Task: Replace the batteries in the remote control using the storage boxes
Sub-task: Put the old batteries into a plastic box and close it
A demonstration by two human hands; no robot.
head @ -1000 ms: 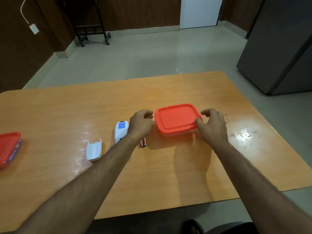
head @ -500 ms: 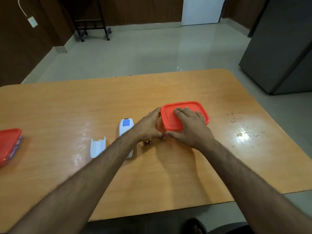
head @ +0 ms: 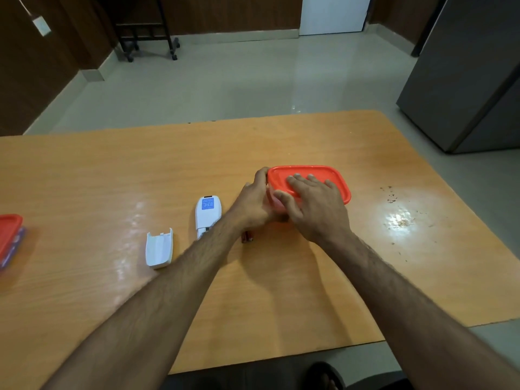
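Note:
A storage box with a red lid (head: 334,178) stands on the wooden table (head: 281,291). My right hand (head: 312,204) lies flat on the lid, thumb at the near left corner. My left hand (head: 253,204) grips the box's left end, where the lid looks slightly lifted. The white remote control (head: 207,213) lies face down left of my left hand, its battery bay partly hidden by my forearm. Its detached white battery cover (head: 159,250) rests further left. Two dark red batteries (head: 247,237) peek out under my left wrist.
A second red-lidded storage box (head: 9,235) sits at the table's far left edge. Crumbs and a light glare (head: 399,218) mark the table to the right. A grey cabinet (head: 464,80) stands on the floor at the right, a wheeled rack (head: 146,29) far behind.
My right hand moved from the box's right side onto the lid. My left hand came in against the box's left end, and the lid's left edge has risen slightly.

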